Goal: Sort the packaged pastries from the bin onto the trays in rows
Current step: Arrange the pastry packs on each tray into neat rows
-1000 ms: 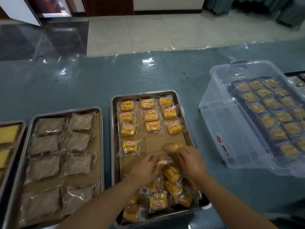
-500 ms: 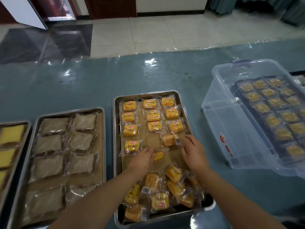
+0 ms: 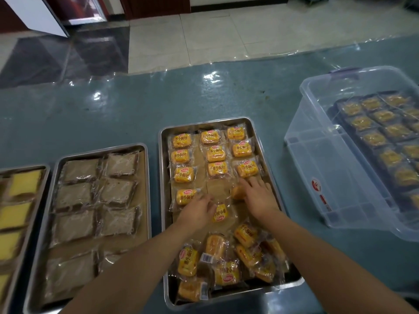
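A steel tray (image 3: pixel 163 200) in the middle holds yellow packaged pastries (image 3: pixel 215 154) laid in three columns at its far end. A loose heap of the same packets (image 3: pixel 229 259) lies at its near end. My left hand (image 3: pixel 199 210) rests on one yellow packet (image 3: pixel 221 213) in the middle column, below the third row. My right hand (image 3: pixel 257 194) lies flat on another packet (image 3: pixel 237 192) in the right column, just below the third-row packet (image 3: pixel 247 168). A clear plastic bin (image 3: pixel 317 168) stands at the right.
A second steel tray (image 3: pixel 145 177) to the left holds brown packaged slices (image 3: pixel 77 196) in two columns. At the far left edge is a tray of yellow cake slices (image 3: pixel 15 214). A dark tray of packaged pastries (image 3: pixel 385 132) shows through the bin. The blue table runs back to a tiled floor.
Both hands moved away from the heap toward the tray's far end, each carrying a yellow packet to the fourth row. The camera shifted slightly.
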